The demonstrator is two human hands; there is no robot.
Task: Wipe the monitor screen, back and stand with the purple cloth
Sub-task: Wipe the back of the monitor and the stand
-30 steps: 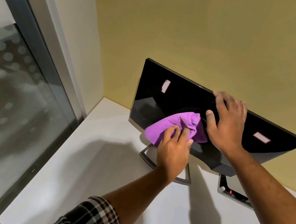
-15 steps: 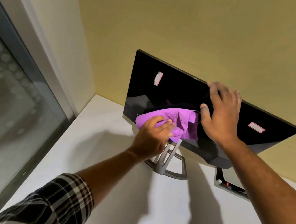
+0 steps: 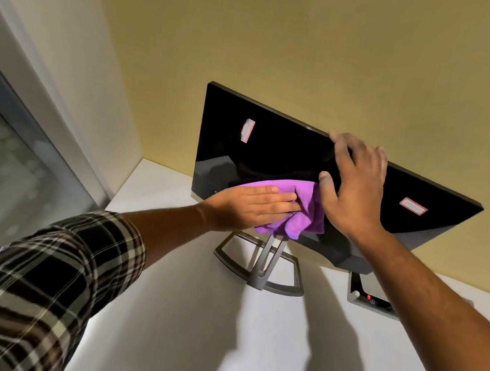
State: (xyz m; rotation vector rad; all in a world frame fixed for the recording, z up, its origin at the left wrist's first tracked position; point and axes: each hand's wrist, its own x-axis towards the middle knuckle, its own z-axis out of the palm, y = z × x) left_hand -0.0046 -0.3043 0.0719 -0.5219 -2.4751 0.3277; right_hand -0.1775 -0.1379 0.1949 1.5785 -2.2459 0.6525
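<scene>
The left hand (image 3: 253, 207) has flattened, fingers straight and together on the purple cloth (image 3: 300, 212); sweep evenly while the right hand (image 3: 355, 186), fingers spread, steadies the monitor (image 3: 273, 154).

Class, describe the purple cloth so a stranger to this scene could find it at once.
Find the black monitor on the white desk by the yellow wall. At its lower middle, above the grey stand, the left hand presses flat on the purple cloth. It is the only brightly coloured, crumpled thing there.
</scene>
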